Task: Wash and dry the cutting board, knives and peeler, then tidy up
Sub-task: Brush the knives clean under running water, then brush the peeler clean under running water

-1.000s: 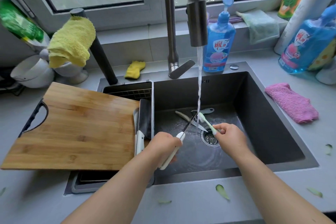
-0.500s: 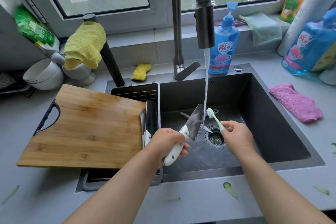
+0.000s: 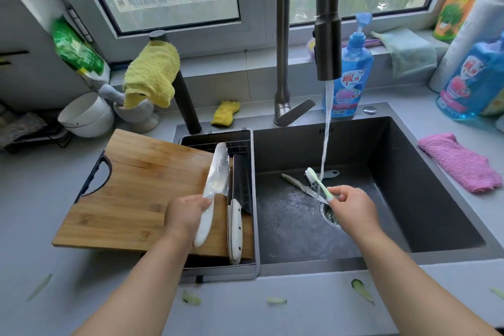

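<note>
Head view: the left hand (image 3: 188, 217), gripping the white-handled knife (image 3: 214, 191), has carried it from the water stream to 9 o'clock, over the cutting board (image 3: 136, 191); probably rinsed. The right hand (image 3: 351, 206) pinches the toothbrush (image 3: 317, 183) above the sink (image 3: 409, 185).

3 knives (image 3: 216, 172), 1 cutting board (image 3: 141, 194), 1 toothbrush (image 3: 317, 183).

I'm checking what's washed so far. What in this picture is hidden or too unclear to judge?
All in the head view:
- Cutting board: its right edge is hidden under the two knives, so its cleanliness there is unknown.
- Dark cleaver: mostly edge-on in the drain rack; blade faces unseen.
- Small knife on the sink floor: partly covered by the toothbrush and running water.
- Grey item behind the stream: too small to identify.
</note>
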The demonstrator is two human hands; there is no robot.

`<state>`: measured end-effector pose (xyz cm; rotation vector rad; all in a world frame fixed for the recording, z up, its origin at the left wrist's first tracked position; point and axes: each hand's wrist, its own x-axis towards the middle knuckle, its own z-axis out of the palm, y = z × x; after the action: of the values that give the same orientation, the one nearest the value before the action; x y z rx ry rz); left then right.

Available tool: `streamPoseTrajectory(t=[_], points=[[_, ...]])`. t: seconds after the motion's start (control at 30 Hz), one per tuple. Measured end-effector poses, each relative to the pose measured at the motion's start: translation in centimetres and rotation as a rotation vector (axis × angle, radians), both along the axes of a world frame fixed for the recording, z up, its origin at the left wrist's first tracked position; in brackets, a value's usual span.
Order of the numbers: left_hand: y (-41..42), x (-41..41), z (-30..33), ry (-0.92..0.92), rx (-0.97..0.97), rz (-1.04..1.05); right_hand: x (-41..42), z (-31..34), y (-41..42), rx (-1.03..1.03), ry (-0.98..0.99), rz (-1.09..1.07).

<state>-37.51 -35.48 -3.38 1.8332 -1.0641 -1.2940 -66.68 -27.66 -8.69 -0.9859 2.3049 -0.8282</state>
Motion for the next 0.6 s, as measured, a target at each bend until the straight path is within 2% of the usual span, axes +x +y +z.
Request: streamPoseTrajectory(t=[0.13, 0.27, 0.47, 0.53, 0.6], points=[[-0.9, 0.0, -2.2, -0.132, 0.024, 0.060, 0.4, -0.1, -0.4, 0.006, -0.006, 0.006], [-1.0, -0.4, -3.1, -0.262, 0.042, -0.002, 0.4, 0.1, -0.5, -0.004, -0.013, 0.013], [-0.6, -0.4, -2.6, -0.548, -0.023, -0.204, -0.2, 0.1, -0.5, 0.005, -0.035, 0.002], [-1.0, -0.9, -2.6, -0.659, -0.036, -0.195, -0.7, 0.1, -0.5, -0.004, -0.049, -0.005], [-1.4, -2.2, -2.2, -0.692, -0.134, -0.144, -1.2, -0.1, -0.5, -0.001, -0.051, -0.018]])
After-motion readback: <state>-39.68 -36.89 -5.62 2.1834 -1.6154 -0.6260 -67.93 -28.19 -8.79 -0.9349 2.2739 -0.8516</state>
